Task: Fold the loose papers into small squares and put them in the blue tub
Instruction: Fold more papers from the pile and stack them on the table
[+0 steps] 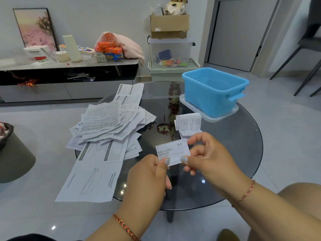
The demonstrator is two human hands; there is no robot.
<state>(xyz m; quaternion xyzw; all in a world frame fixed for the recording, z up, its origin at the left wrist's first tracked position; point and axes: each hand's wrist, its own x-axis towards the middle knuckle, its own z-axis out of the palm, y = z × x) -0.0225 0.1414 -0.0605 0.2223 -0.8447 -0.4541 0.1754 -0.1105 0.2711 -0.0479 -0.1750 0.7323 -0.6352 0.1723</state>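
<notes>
Two hands on one folded paper (172, 152), held above glass bench (243, 145). Your left hand (151, 173) has thumb-and-finger grip clenched on paper's lower edge; your right hand (206, 153) pinches its right side. Blue tub (215, 92) sits beyond right grip, on clear lid (224, 115). Folded squares (188, 121) lie between grip and tub. Loose papers (107, 126) heaped left of left grip.

A framed pink floral picture (35, 27) leans on the wall above a long low grey cabinet (66, 66). A brown cardboard box (169, 26) tops a clear plastic storage bin (171, 51). A dark chair (305, 47) stands far right.
</notes>
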